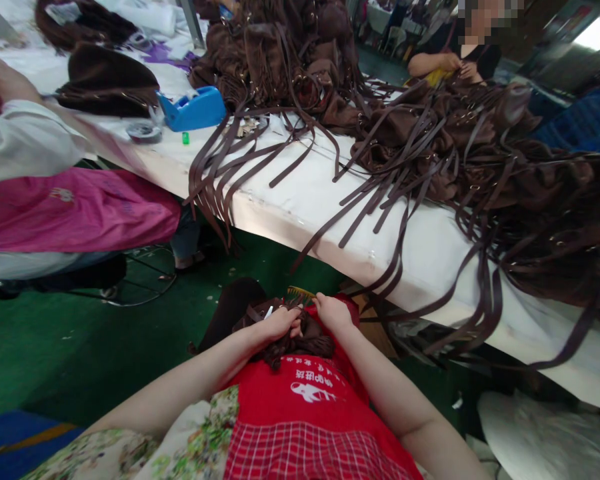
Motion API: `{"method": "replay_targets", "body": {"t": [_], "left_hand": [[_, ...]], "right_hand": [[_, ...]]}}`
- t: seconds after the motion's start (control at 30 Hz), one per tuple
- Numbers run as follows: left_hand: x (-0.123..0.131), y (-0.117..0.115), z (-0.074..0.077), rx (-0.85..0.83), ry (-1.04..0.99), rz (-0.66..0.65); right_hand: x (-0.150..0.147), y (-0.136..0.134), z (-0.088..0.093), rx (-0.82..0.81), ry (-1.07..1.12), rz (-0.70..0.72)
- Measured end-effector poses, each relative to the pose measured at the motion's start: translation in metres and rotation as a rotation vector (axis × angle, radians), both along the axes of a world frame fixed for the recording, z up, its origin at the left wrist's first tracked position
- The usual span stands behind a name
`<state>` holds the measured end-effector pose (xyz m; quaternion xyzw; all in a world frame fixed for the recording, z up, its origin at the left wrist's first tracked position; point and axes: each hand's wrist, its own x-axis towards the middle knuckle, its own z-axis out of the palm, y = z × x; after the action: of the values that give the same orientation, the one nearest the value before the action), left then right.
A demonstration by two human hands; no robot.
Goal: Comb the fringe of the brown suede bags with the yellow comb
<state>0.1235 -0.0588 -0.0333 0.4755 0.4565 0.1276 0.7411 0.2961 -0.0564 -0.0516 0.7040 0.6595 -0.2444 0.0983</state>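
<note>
A brown fringed bag lies on my lap over a red apron. My left hand is closed on the bag's bunched brown fringe. Beside it, my right hand is closed too, gripping a yellow comb whose teeth point away from me over the bag. The two hands are close together, almost touching.
A white table runs across in front, heaped with brown bags whose long straps hang over its edge. A blue tape dispenser sits at the left. A person in a pink apron sits left; another person works behind the table. Green floor below.
</note>
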Motion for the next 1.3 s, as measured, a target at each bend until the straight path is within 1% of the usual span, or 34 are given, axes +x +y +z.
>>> {"method": "replay_targets", "body": {"t": [0.07, 0.17, 0.2, 0.23, 0.27, 0.33, 0.4, 0.43, 0.5, 0.53, 0.6, 0.63, 0.7, 0.77, 0.83, 0.9, 0.93, 0.97, 1.0, 1.03, 1.1, 1.13, 1.17, 1.2, 1.27, 1.3], "left_hand": [[0.0, -0.003, 0.002, 0.014, 0.009, -0.024], [-0.004, -0.008, 0.011, 0.076, 0.025, -0.192], [-0.005, -0.009, 0.013, 0.088, 0.033, -0.236], [-0.007, -0.009, 0.015, 0.085, 0.036, -0.245], [-0.009, -0.007, 0.015, 0.064, 0.026, -0.213], [-0.012, -0.002, 0.011, -0.035, -0.045, -0.064], [-0.015, 0.003, 0.005, -0.202, -0.17, 0.056], [-0.015, 0.006, 0.003, -0.294, -0.234, 0.088], [-0.015, 0.009, 0.001, -0.448, -0.328, 0.114], [-0.014, 0.01, 0.002, -0.495, -0.355, 0.113], [-0.011, 0.01, 0.006, -0.524, -0.378, 0.095], [-0.011, 0.01, 0.008, -0.516, -0.383, 0.079], [-0.011, 0.008, 0.013, -0.455, -0.382, 0.041], [-0.013, 0.008, 0.016, -0.305, -0.343, -0.034], [-0.015, 0.007, 0.017, -0.101, -0.255, -0.138], [-0.015, 0.005, 0.017, 0.049, -0.147, -0.179], [-0.013, 0.004, 0.016, 0.079, -0.098, -0.164], [-0.011, 0.002, 0.016, 0.085, -0.057, -0.13], [-0.01, 0.0, 0.016, 0.083, -0.025, -0.1], [-0.009, -0.003, 0.017, 0.09, -0.004, -0.098], [-0.008, -0.008, 0.021, 0.138, 0.009, -0.166], [-0.01, -0.009, 0.023, 0.162, 0.001, -0.202], [-0.011, -0.01, 0.025, 0.173, -0.016, -0.222], [-0.014, -0.01, 0.027, 0.168, -0.038, -0.216], [-0.019, -0.008, 0.028, 0.127, -0.098, -0.135], [-0.022, -0.006, 0.028, 0.105, -0.137, -0.09]], "right_hand": [[0.007, 0.003, -0.007, -0.029, 0.015, -0.047], [0.032, 0.008, -0.016, -0.082, 0.03, -0.157], [0.041, 0.009, -0.018, -0.087, 0.044, -0.188], [0.049, 0.01, -0.018, -0.081, 0.067, -0.209], [0.056, 0.011, -0.018, -0.067, 0.099, -0.219], [0.061, 0.011, -0.012, -0.025, 0.179, -0.212], [0.057, 0.007, -0.002, 0.002, 0.256, -0.189], [0.053, 0.003, 0.005, 0.02, 0.296, -0.176], [0.041, -0.007, 0.019, 0.095, 0.401, -0.151], [0.035, -0.012, 0.026, 0.142, 0.458, -0.132], [0.022, -0.021, 0.038, 0.217, 0.531, -0.076], [0.017, -0.025, 0.043, 0.227, 0.529, -0.036], [0.007, -0.031, 0.049, 0.208, 0.446, 0.057], [0.0, -0.034, 0.05, 0.203, 0.322, 0.157], [-0.006, -0.035, 0.044, 0.204, 0.199, 0.255], [-0.009, -0.032, 0.034, 0.188, 0.077, 0.279], [-0.009, -0.029, 0.028, 0.172, 0.024, 0.251], [-0.006, -0.024, 0.022, 0.154, -0.014, 0.192], [-0.002, -0.02, 0.018, 0.133, -0.04, 0.117], [0.005, -0.015, 0.014, 0.111, -0.055, 0.038], [0.025, -0.004, 0.01, 0.062, -0.058, -0.081], [0.037, 0.0, 0.009, 0.04, -0.059, -0.119], [0.049, 0.004, 0.009, 0.022, -0.058, -0.146], [0.061, 0.006, 0.01, 0.012, -0.051, -0.163], [0.075, 0.006, 0.014, 0.014, -0.013, -0.174], [0.077, 0.003, 0.017, 0.02, 0.016, -0.166]]}}
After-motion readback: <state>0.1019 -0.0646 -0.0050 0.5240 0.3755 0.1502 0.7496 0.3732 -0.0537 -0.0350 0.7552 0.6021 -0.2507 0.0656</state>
